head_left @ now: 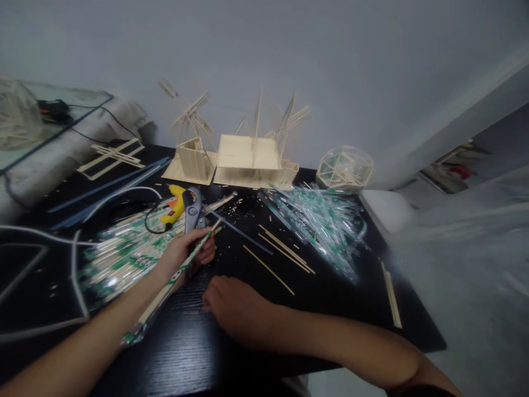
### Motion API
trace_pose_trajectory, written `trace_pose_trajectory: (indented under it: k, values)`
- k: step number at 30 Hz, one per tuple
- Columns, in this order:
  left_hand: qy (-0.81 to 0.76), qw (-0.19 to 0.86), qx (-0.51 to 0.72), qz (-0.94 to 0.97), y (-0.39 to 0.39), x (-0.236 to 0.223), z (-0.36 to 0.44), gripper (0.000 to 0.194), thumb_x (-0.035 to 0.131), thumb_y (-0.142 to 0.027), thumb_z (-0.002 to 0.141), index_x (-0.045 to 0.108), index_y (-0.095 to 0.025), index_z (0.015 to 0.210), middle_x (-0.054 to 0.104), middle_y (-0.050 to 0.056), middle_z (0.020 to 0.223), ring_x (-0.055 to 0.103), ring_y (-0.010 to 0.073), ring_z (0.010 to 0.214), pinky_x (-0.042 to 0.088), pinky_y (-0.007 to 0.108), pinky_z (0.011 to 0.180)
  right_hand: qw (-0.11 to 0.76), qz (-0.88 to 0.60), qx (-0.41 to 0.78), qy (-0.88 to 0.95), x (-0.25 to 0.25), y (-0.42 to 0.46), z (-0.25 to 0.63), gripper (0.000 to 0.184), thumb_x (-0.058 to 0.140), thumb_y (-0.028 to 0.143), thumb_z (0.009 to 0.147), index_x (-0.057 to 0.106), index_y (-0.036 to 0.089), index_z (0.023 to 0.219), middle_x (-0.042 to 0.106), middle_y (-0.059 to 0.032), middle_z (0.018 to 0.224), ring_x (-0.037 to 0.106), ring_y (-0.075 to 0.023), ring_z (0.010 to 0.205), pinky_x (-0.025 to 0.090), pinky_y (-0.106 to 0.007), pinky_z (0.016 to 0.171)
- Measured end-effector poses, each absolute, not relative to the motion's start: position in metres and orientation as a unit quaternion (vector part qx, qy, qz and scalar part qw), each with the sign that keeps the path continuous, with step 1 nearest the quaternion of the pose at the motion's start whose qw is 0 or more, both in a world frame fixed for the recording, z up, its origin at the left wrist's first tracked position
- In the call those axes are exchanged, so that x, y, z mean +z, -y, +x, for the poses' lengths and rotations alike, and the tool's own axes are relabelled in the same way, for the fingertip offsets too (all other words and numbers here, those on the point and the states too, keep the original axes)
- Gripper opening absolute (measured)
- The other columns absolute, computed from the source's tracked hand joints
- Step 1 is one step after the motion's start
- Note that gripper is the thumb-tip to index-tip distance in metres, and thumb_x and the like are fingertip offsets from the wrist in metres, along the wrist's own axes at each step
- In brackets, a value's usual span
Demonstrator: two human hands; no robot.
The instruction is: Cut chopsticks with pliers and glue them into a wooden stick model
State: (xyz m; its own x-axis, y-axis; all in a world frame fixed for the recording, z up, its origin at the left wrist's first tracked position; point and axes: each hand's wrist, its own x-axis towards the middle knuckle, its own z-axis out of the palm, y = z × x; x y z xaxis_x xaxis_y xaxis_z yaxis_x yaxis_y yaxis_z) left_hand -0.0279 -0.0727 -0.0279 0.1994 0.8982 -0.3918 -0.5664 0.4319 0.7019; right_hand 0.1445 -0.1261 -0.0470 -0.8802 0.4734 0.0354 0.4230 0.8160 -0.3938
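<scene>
My left hand (194, 251) is closed around a pair of wrapped chopsticks (171, 281), which slants from lower left to upper right. Bare wooden tips poke out at its upper end, while the clear, green-printed wrapper covers the lower part. Right behind my fingers is a grey cutter (192, 210); whether the hand also grips it cannot be made out. My right hand (237, 309) is low over the black table just right of the left one, fingers curled and mostly hidden. A yellow glue gun (177, 205) lies beside the cutter, next to a pile of wrapped chopsticks (124, 256).
Several loose chopsticks (285, 248) and small wood bits lie mid-table. Torn plastic wrappers (322, 226) heap at the right. Stick-built models (248, 151) line the wall, with a round stick frame (346, 168) at right. A white cable (76, 270) loops at left.
</scene>
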Motion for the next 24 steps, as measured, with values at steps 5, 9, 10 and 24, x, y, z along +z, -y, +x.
trace_pose_trajectory:
  k: [5, 9, 10, 24]
  values:
    - [-0.412, 0.74, 0.49, 0.205, 0.072, -0.033, -0.03, 0.029, 0.073, -0.024, 0.076, 0.053, -0.015, 0.058, 0.041, -0.005, 0.049, 0.034, 0.0056, 0.039, 0.035, 0.019, 0.037, 0.292, -0.519, 0.315, 0.739, -0.016, 0.046, 0.246, 0.01, 0.059, 0.027, 0.096, 0.064, 0.019, 0.091, 0.069, -0.0014, 0.079, 0.061, -0.0152, 0.068, 0.046, -0.027, 0.065]
    - [-0.417, 0.742, 0.476, 0.221, 0.073, -0.039, -0.03, 0.034, 0.076, -0.03, 0.078, 0.053, -0.015, 0.058, 0.043, -0.004, 0.051, 0.035, 0.006, 0.04, 0.037, 0.02, 0.038, 0.511, -0.633, 0.259, 0.521, 0.011, -0.034, 0.344, 0.013, 0.068, 0.028, 0.082, 0.059, 0.019, 0.078, 0.057, 0.0049, 0.058, 0.053, -0.0123, 0.051, 0.044, -0.025, 0.054]
    - [-0.419, 0.742, 0.473, 0.225, 0.073, -0.038, -0.03, 0.035, 0.076, -0.03, 0.079, 0.053, -0.015, 0.058, 0.043, -0.004, 0.051, 0.036, 0.0061, 0.04, 0.036, 0.019, 0.039, 0.532, -0.639, 0.244, 0.499, 0.017, -0.049, 0.362, 0.014, 0.068, 0.028, 0.082, 0.058, 0.019, 0.078, 0.057, 0.0049, 0.059, 0.052, -0.011, 0.051, 0.045, -0.025, 0.053]
    - [-0.528, 0.649, 0.489, 0.246, 0.083, -0.033, -0.024, 0.038, 0.089, -0.042, 0.067, 0.063, -0.016, 0.075, 0.052, -0.004, 0.053, 0.043, 0.0095, 0.046, 0.036, 0.021, 0.044, 0.562, -0.581, 0.285, 0.515, 0.012, -0.02, 0.316, 0.032, 0.072, 0.028, 0.076, 0.06, 0.02, 0.105, 0.065, -0.0008, 0.093, 0.062, -0.01, 0.06, 0.047, -0.021, 0.049]
